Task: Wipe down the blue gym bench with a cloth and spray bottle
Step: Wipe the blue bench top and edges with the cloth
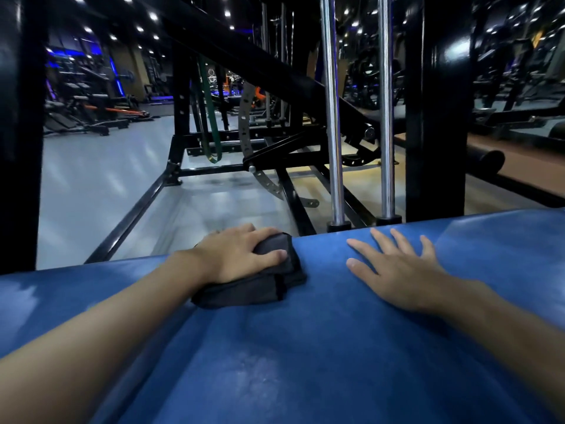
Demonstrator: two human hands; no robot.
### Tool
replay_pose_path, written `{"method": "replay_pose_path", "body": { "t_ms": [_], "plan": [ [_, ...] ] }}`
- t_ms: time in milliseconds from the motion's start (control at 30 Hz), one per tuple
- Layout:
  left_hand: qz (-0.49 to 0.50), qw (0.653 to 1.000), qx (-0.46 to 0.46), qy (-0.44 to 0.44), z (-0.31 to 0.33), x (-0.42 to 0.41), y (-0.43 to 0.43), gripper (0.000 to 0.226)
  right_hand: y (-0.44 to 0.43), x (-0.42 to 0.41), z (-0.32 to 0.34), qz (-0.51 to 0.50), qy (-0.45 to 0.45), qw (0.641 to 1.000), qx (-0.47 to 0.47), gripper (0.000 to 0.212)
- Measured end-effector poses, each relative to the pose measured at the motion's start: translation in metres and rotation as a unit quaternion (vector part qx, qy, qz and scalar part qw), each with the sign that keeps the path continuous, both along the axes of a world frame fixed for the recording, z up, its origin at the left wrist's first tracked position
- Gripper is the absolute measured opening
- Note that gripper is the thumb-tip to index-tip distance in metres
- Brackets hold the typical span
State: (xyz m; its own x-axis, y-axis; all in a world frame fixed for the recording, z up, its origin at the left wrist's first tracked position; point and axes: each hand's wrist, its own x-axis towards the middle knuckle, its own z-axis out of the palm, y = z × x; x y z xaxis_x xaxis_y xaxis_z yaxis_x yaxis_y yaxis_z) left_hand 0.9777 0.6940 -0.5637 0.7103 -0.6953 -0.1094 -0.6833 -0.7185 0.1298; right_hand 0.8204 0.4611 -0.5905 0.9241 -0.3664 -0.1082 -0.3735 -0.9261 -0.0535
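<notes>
Cloth (269, 283), dark and folded, lay on the blue bench (305, 347) at its far edge. My left hand (241, 255) sat on top of it, fingers curled over the fold and thumb pressed on its upper side, gripping it. My right hand (397, 270) lay flat on the padding just beside, fingers straight and spread, holding nothing. The two hands were near each other but apart. Beyond the bench I saw two upright chrome rods (331, 117), a black frame (434, 117) and a pale floor (101, 179).
</notes>
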Motion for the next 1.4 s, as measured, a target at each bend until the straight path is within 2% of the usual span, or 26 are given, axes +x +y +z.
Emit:
{"method": "replay_pose_path", "body": {
  "t_ms": [67,167,333,533,633,767,867,967,1100,1267,1400],
  "plan": [
    [0.010,1.000,0.014,-0.011,0.001,0.002,0.010,0.073,0.012,0.001,0.003,0.014,-0.022,1.000,-0.004,0.059],
    [0.007,1.000,0.027,-0.014,0.002,0.001,-0.001,0.064,0.042,0.001,0.000,0.042,-0.052,0.995,0.076,0.058],
    [-0.029,0.999,-0.027,0.013,0.000,0.000,-0.022,0.084,0.051,0.005,-0.007,0.037,-0.042,0.998,0.039,0.056],
    [-0.015,0.999,-0.023,0.029,-0.002,0.003,-0.009,0.079,0.053,0.005,-0.007,0.034,-0.040,0.998,0.034,0.057],
    [0.015,0.999,-0.006,0.027,0.000,0.009,0.017,0.069,0.051,0.005,-0.006,0.041,-0.042,0.997,0.043,0.055],
    [0.061,0.998,0.003,0.030,0.003,0.012,0.037,0.092,0.051,0.005,-0.007,0.046,-0.046,0.997,0.050,0.055],
    [0.078,0.997,0.007,0.012,0.003,0.009,0.027,0.073,0.052,0.006,-0.008,0.046,-0.046,0.997,0.047,0.056],
    [0.059,0.998,0.014,-0.013,0.002,0.003,0.014,0.059,0.050,0.007,-0.009,0.045,-0.043,0.997,0.044,0.057],
    [0.015,1.000,-0.001,-0.007,0.000,0.002,0.002,0.063,0.052,0.006,-0.007,0.035,-0.038,0.998,0.028,0.056],
    [-0.015,1.000,0.007,-0.006,0.000,0.010,0.031,0.065,0.061,0.007,0.007,0.014,0.003,1.000,-0.015,0.057],
    [-0.012,1.000,0.008,-0.024,-0.005,0.017,0.068,0.067,0.101,0.025,0.016,0.043,-0.061,0.996,0.055,0.059]
  ]
}}
